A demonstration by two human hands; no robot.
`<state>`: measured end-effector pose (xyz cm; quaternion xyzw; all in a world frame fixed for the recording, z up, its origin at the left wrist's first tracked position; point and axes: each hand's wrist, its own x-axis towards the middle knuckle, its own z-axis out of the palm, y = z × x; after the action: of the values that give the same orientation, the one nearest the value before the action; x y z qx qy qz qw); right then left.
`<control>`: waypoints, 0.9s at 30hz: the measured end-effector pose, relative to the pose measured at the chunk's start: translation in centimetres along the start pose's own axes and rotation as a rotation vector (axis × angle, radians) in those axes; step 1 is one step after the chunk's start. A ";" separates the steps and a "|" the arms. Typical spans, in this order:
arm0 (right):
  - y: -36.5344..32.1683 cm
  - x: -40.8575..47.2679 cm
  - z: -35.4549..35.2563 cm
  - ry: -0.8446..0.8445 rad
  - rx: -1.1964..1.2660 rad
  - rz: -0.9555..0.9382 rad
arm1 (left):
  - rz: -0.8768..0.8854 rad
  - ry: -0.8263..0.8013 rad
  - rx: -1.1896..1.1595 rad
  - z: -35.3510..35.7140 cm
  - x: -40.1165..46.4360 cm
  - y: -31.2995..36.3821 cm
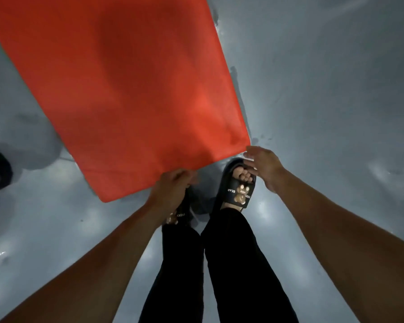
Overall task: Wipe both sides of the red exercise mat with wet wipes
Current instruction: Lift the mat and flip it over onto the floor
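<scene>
Left hand (173,183) is pinching the near edge of the red mat (117,89), while the right hand (264,166) hangs loose-fingered just beside the corner, holding nothing. The mat's spread over the grey floor (336,89) by the black slippers (237,187). Looks light and floppy, so I'd grab both near corners to flip it.

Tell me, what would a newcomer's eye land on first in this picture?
The big bright red exercise mat fills the upper left, stretching away over a glossy grey floor. At its near edge the left hand grips the mat, while the right hand hovers open by the near right corner. Below them stand black slide sandals with a gold bear print.
</scene>
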<state>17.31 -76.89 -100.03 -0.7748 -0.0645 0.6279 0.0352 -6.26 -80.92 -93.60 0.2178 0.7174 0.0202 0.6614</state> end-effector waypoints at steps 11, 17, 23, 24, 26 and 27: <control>2.4 10.7 4.0 0.088 -0.178 -0.172 | 0.047 0.029 0.000 2.0 10.8 -7.4; 1.7 7.2 2.9 0.211 -0.229 -0.234 | 0.016 0.038 0.070 0.4 8.1 -7.1; -3.3 -3.4 2.8 -0.030 -0.333 -0.199 | 0.103 0.080 0.156 -3.4 0.8 -2.5; -4.5 -6.1 3.1 -0.066 -0.335 -0.206 | 0.130 0.085 0.189 -4.4 -0.9 -1.1; -6.3 -11.3 3.9 -0.115 -0.327 -0.220 | 0.218 0.083 0.278 -6.3 -4.6 1.8; -7.0 -13.9 4.2 -0.132 -0.338 -0.227 | 0.279 0.083 0.336 -7.3 -6.4 3.2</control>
<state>9.97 -72.10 -86.54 -0.7148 -0.2579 0.6494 -0.0291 -12.13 -78.31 -85.68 0.4213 0.7003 0.0006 0.5763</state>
